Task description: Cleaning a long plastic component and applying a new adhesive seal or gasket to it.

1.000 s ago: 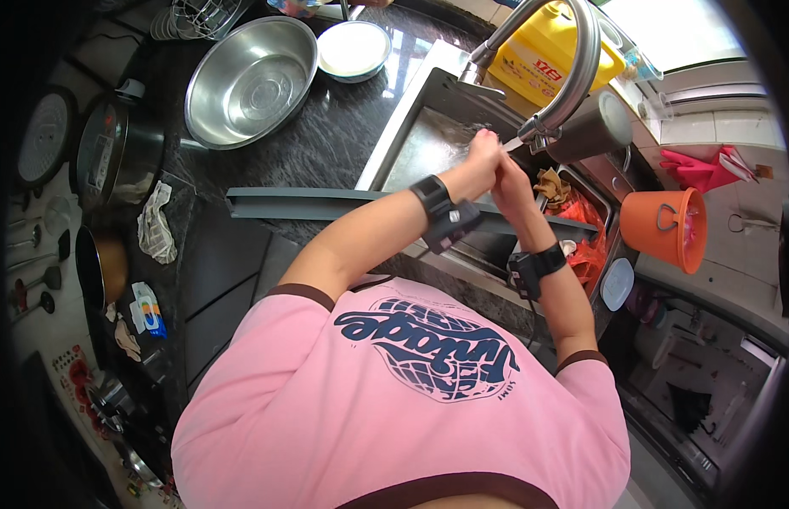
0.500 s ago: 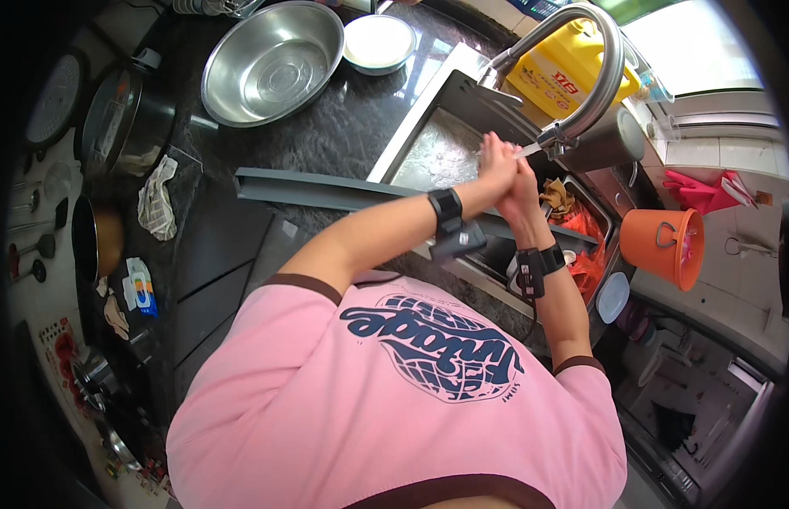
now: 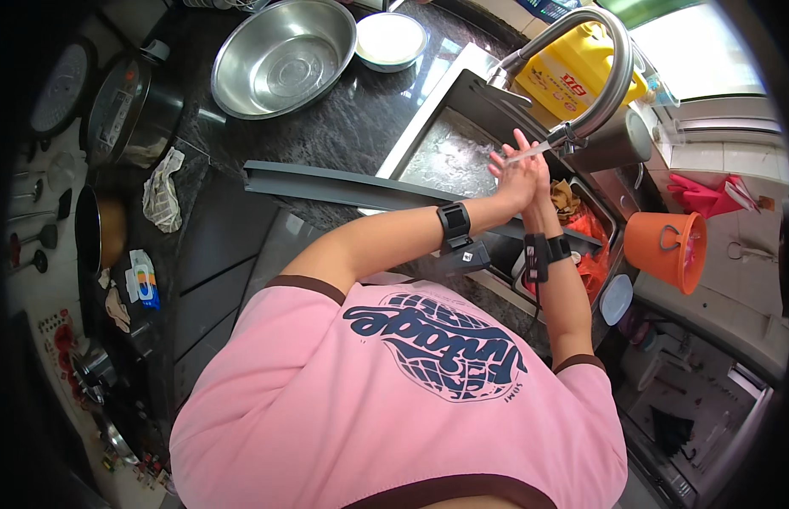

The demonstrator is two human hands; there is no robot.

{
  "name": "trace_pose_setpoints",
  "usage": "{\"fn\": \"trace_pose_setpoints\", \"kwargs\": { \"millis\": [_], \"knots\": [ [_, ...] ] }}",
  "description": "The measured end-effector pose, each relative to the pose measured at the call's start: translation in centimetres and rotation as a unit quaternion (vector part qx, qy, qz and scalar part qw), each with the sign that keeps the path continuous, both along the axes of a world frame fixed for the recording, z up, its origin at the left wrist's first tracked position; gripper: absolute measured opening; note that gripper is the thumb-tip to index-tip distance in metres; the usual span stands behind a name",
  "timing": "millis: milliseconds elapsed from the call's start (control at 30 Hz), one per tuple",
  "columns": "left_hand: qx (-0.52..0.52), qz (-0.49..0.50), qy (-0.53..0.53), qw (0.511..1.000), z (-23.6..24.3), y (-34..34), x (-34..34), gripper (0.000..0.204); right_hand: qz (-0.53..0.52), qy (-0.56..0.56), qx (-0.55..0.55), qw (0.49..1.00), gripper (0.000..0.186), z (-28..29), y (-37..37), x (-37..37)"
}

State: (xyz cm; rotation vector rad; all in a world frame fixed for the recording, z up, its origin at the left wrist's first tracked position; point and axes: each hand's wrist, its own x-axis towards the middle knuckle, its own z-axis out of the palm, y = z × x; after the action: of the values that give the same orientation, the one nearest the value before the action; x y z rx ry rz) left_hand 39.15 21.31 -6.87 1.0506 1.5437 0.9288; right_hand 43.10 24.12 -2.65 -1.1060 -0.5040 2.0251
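Note:
Water from the curved metal faucet (image 3: pixel 616 78) runs onto my two hands over the sink (image 3: pixel 458 161). My left hand (image 3: pixel 515 183) lies against my right hand (image 3: pixel 540 173), with fingers stretched out and slightly apart. The right hand's fingers also reach straight out beside it, partly covered by the left. Nothing shows between the hands. Each wrist wears a black strap with a small device. Splashing water moves on the bottom of the sink.
A long grey strip (image 3: pixel 326 184) crosses the sink's near side. A steel basin (image 3: pixel 284 64) and a white bowl (image 3: pixel 391 41) stand on the counter. A yellow jug (image 3: pixel 572 72) is behind the faucet; an orange bucket (image 3: pixel 666 246) hangs at right, near pink gloves (image 3: pixel 708 195).
My hands have shifted from being clasped together under the stream to lying with fingers stretched and spread. The whole view has moved slightly.

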Motion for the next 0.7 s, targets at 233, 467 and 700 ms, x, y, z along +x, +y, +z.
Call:
{"fn": "trace_pose_setpoints", "kwargs": {
  "millis": [233,467,700],
  "knots": [
    [-0.134,0.115,-0.399,0.9,4.0,1.9,-6.7,0.039,0.11,-0.124,0.186,0.968,0.03,1.2,-1.0,-1.4],
    [-0.25,0.052,-0.505,0.824,4.1,2.8,-6.5,0.032,0.06,-0.215,0.18,0.958,0.03,0.4,0.0,-1.0],
    [-0.243,-0.016,-0.588,0.772,1.6,3.9,-5.6,0.027,0.039,-0.226,0.227,0.947,0.02,1.6,0.4,0.8]
  ]
}}
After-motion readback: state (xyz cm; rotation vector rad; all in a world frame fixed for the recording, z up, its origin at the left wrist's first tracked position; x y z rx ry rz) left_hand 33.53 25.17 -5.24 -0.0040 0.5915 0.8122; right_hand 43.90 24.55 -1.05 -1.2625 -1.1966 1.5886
